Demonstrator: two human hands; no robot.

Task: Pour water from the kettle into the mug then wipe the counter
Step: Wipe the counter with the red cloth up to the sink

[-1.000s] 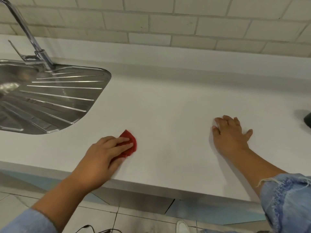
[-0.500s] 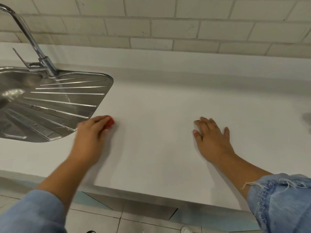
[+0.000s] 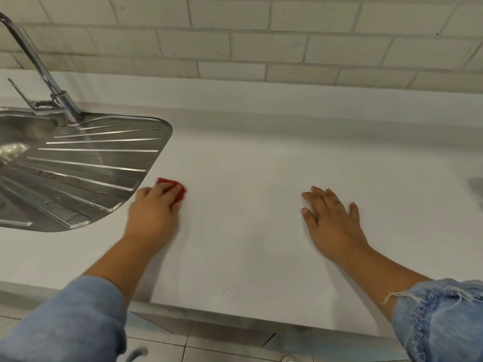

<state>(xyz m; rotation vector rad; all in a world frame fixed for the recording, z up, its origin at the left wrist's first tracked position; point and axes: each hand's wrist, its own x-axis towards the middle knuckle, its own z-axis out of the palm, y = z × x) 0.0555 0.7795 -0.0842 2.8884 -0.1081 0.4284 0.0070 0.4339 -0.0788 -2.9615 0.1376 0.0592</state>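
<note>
The fingers (image 3: 167,190) of the left hand (image 3: 153,218) are bent down over a red cloth (image 3: 171,186) and press it on the white counter (image 3: 248,178). Only a small folded part of the cloth shows past the fingertips; its long side runs from upper left to lower right, and no label or writing can be read on it. The cloth lies just beside the curved metal edge of the sink drainboard (image 3: 86,165), which takes the left side under the tap (image 3: 41,71).

The right hand (image 3: 333,223) lies flat on the counter with its fingers spread and straight, holding nothing, and it is well apart from the cloth. Between the two hands the counter is bare and smooth. Its front edge passes under both forearms, and at the back it meets a low white upstand below the tiled wall (image 3: 261,35). Both sleeves (image 3: 441,322) are blue denim; the right one is frayed.
</note>
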